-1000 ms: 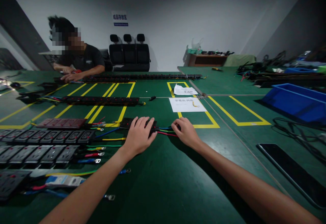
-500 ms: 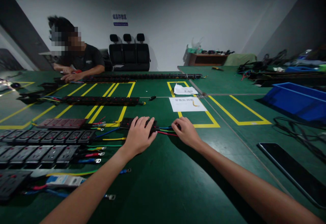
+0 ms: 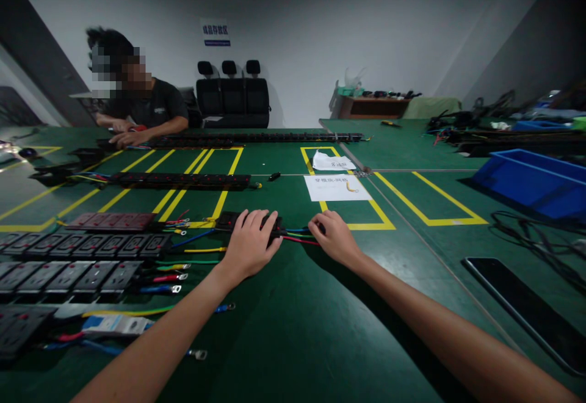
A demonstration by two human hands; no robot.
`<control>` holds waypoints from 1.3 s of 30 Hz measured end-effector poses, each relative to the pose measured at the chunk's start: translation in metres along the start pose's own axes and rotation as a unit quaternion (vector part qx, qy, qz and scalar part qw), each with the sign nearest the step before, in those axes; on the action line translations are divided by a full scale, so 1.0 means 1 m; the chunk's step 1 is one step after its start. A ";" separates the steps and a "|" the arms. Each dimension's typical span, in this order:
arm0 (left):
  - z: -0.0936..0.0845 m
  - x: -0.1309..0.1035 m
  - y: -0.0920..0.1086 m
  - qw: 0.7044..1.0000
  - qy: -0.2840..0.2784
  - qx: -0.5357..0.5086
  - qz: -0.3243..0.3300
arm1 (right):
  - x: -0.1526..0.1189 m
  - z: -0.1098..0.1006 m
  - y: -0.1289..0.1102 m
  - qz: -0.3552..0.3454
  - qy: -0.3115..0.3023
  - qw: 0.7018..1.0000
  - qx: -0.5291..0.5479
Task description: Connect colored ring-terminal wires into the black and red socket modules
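Observation:
My left hand lies over a black socket module, its fingers wrapped over the top and the thumb at the near edge. Blue, green and red wires run from the module's right end to my right hand, whose fingers are pinched round their far ends. What sits between those fingertips is mostly hidden. Left of my left hand lie rows of socket strips, one dark red and others black, with coloured wires ending in ring terminals.
A person works across the green table. Long black strips lie beyond my hands. Paper sheets lie ahead; a phone, black cables and a blue bin are at the right.

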State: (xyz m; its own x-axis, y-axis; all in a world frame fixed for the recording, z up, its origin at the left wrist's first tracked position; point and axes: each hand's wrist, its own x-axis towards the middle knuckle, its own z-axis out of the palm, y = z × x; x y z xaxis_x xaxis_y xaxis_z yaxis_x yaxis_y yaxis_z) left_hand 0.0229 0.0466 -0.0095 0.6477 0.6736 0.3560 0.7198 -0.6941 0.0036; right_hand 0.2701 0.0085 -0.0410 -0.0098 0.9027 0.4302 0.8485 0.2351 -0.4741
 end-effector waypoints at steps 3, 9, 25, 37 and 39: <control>0.000 0.000 0.000 1.000 0.000 -0.002 0.000 | 0.000 0.000 -0.001 0.002 -0.002 1.000 0.002; 0.001 0.000 0.000 1.000 0.004 0.003 0.003 | 0.000 0.000 0.000 0.001 -0.001 1.000 -0.005; 0.002 -0.001 -0.001 1.000 0.014 -0.005 0.005 | 0.000 -0.001 -0.002 0.004 -0.002 1.000 0.001; 0.001 -0.001 -0.001 1.000 0.009 0.000 0.006 | 0.000 -0.001 -0.001 0.002 -0.004 1.000 -0.002; 0.001 -0.001 -0.001 1.000 0.011 0.005 0.007 | 0.000 -0.001 -0.002 0.003 -0.002 1.000 0.000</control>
State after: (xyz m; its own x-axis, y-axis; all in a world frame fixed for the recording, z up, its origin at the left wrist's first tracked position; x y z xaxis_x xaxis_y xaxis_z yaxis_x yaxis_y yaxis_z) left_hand 0.0224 0.0470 -0.0111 0.6530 0.6574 0.3760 0.7126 -0.7014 -0.0112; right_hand 0.2692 0.0081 -0.0394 -0.0072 0.9052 0.4249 0.8484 0.2305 -0.4766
